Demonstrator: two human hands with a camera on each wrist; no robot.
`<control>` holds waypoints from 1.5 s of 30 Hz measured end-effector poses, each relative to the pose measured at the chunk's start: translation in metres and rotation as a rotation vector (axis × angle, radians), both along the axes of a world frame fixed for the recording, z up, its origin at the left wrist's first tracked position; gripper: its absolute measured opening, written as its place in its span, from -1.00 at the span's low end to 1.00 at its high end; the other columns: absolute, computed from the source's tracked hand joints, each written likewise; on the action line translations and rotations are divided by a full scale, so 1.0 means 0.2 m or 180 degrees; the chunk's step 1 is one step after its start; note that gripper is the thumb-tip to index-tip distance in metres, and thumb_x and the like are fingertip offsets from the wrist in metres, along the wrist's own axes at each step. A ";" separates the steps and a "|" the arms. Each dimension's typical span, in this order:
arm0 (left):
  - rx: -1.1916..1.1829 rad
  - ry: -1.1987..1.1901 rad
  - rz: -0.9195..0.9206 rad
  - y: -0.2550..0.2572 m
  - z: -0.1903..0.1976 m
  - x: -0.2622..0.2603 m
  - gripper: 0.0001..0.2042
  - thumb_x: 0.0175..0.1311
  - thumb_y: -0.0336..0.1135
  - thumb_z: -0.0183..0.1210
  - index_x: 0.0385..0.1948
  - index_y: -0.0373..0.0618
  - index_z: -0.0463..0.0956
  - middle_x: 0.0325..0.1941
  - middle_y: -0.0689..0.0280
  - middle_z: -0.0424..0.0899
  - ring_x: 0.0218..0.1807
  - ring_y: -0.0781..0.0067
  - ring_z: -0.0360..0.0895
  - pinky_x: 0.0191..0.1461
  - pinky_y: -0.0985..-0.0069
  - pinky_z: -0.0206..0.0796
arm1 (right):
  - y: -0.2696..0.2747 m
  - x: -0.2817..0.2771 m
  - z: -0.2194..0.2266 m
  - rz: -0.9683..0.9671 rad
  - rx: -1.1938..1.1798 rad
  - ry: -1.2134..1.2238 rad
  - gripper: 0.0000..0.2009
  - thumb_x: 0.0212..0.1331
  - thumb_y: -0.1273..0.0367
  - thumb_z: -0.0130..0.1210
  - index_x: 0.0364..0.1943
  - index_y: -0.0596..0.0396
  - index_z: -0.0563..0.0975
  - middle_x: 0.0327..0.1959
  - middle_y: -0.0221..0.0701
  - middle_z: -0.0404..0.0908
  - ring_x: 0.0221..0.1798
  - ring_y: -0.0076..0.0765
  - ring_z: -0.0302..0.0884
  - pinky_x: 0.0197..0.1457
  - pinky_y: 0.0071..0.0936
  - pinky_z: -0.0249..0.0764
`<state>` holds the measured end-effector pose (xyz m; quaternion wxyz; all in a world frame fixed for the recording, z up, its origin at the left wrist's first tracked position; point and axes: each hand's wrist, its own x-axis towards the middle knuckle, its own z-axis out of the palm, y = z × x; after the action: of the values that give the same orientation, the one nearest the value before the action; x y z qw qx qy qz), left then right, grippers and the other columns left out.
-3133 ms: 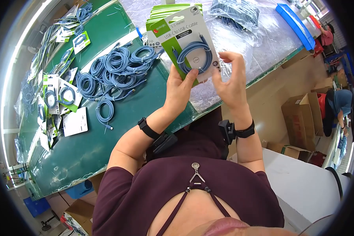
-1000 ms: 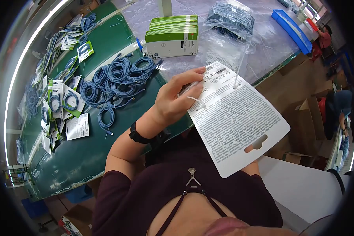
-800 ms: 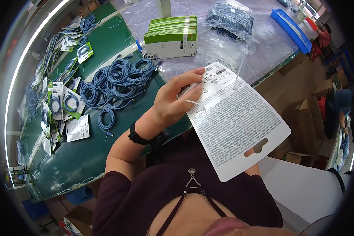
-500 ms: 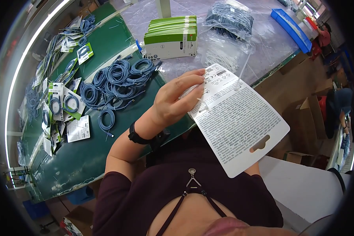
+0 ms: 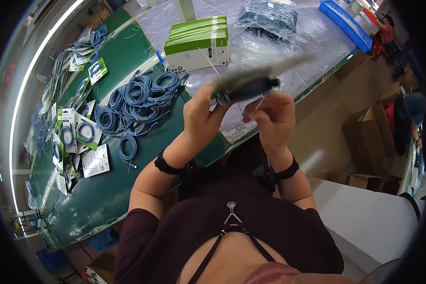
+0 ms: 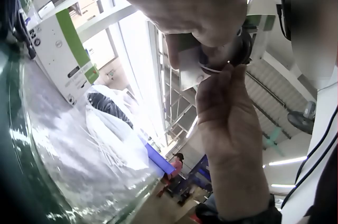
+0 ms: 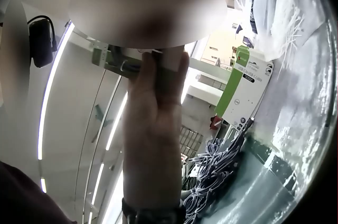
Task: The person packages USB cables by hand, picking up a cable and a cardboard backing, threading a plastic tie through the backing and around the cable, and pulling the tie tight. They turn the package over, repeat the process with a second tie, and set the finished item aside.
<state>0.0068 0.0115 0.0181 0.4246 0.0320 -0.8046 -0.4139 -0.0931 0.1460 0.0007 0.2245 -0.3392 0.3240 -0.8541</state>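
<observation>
In the head view, my left hand (image 5: 199, 118) grips a printed retail card (image 5: 244, 78), blurred and seen nearly edge-on. A coiled blue USB-C cable (image 5: 251, 89) lies against the card's underside. One white cable tie end (image 5: 212, 64) sticks out above the card. My right hand (image 5: 275, 118) pinches a thin white cable tie (image 5: 260, 102) just below the coil. In the left wrist view, the right hand's fingertips (image 6: 227, 76) are right at the coil. The right wrist view shows the left hand (image 7: 153, 129) on the card, partly covered by a blur.
A stack of green-and-white cards (image 5: 196, 52) stands behind the hands. Several loose coiled cables (image 5: 137, 97) lie on the green table to the left, with carded cables (image 5: 75, 130) beyond. Bagged cables (image 5: 270, 21) and a blue tray (image 5: 345, 26) are at the back right.
The card, back face up a second ago, has tipped to nearly edge-on and moved up, away from the body. The right hand, earlier hidden behind it, now shows at the tie.
</observation>
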 end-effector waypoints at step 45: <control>-0.0378 0.0519 0.0638 0.03 -0.08 -0.06 -0.71 0.09 -0.57 0.29 -0.14 -0.20 0.48 -0.25 0.14 0.63 -0.25 0.15 0.59 -0.18 0.44 0.41 | -0.12 0.04 0.18 -0.2443 0.2210 0.3849 -0.88 0.13 0.56 0.12 -0.24 0.15 0.53 -0.34 -0.24 0.53 -0.30 -0.01 0.49 -0.25 -0.20 0.43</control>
<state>-0.0056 0.0177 0.0022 0.5289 0.0534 -0.7833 -0.3224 -0.0860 0.1229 0.0376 -0.2073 -0.5194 0.7317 -0.3898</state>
